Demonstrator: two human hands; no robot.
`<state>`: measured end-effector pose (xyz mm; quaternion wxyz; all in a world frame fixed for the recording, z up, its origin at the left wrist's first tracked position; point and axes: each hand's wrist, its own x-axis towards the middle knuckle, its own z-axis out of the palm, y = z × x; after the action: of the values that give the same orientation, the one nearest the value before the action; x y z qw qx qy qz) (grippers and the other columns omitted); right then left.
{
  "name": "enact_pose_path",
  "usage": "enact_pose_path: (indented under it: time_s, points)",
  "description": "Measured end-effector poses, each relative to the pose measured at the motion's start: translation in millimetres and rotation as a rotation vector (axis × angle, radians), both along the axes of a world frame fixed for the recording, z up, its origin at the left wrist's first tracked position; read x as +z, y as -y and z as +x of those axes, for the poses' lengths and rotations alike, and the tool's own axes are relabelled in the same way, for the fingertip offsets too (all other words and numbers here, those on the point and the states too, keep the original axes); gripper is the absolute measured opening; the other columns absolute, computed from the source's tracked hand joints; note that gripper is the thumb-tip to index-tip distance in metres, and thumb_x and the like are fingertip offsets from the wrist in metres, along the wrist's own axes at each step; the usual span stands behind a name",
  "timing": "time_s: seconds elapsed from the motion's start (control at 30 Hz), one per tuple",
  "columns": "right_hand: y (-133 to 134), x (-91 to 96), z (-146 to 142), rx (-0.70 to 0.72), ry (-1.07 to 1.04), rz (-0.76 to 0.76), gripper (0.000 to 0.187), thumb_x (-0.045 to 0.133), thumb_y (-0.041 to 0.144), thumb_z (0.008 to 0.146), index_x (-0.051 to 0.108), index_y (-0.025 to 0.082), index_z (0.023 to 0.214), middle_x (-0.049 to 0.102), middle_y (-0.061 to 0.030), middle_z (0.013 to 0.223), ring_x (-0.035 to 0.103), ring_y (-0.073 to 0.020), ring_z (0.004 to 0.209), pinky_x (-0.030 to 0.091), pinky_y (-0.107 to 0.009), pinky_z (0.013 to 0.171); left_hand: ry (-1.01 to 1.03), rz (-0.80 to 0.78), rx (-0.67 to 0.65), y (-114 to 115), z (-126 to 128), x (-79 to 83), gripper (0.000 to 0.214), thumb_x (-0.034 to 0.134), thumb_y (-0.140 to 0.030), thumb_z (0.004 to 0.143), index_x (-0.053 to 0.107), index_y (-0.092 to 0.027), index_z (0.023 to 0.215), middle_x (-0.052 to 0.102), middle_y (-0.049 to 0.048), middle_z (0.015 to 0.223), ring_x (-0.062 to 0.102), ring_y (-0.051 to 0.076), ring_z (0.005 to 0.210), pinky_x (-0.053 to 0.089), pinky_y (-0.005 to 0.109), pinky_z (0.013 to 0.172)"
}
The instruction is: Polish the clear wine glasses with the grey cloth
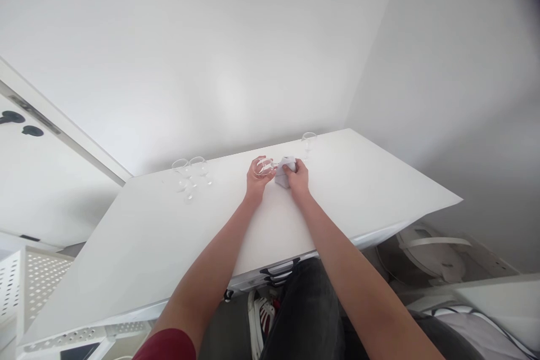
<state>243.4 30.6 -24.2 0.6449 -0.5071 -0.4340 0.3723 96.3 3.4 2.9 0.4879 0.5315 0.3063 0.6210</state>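
My left hand (pixel 255 184) is closed around the bowl of a clear wine glass (pixel 264 167), which lies on its side above the white table (pixel 147 242). The glass's stem points right, toward a light grey cloth (pixel 282 178). My right hand (pixel 300 178) pinches this cloth over the foot end of the glass, so the foot is hidden. Left of my hands, several clear stemmed glasses (pixel 198 165) stand close together. One more stemmed glass (pixel 309 140) stands at the back of the table, right of my hands.
A white wall (pixel 236 56) rises behind the table. At lower left is a white perforated basket (pixel 44 275). Dark handles (pixel 278 274) sit below the table's front edge, near my legs. A pale round-topped object with a strap (pixel 434 253) lies under the right side.
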Motion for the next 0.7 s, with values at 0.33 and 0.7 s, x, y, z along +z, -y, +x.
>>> enact_pose_path:
  time_s: [0.33, 0.7]
  points:
    - [1.9, 2.2, 0.2, -0.041, 0.315, -0.018, 0.021, 0.059, 0.042, 0.076, 0.057, 0.021, 0.079, 0.064, 0.0000, 0.077, 0.054, -0.0191, 0.074, 0.043, -0.031, 0.072, 0.029, 0.058, 0.075, -1.4, 2.3, 0.6, 0.055, 0.086, -0.041, 0.076, 0.058, -0.026, 0.122, 0.059, 0.0119, 0.138, 0.058, 0.031, 0.133, 0.055, 0.048, 0.104]
    - [-5.2, -4.2, -2.3, 0.124, 0.193, 0.001, 0.039, 0.057, 0.048, 0.079, 0.066, 0.018, 0.102, 0.072, -0.0074, 0.098, 0.061, -0.0237, 0.087, 0.048, -0.035, 0.080, -0.069, 0.009, 0.029, -2.2, -2.4, -3.4, 0.061, 0.086, -0.043, 0.075, 0.058, -0.026, 0.126, 0.071, 0.0112, 0.123, 0.071, 0.027, 0.108, 0.052, 0.046, 0.100]
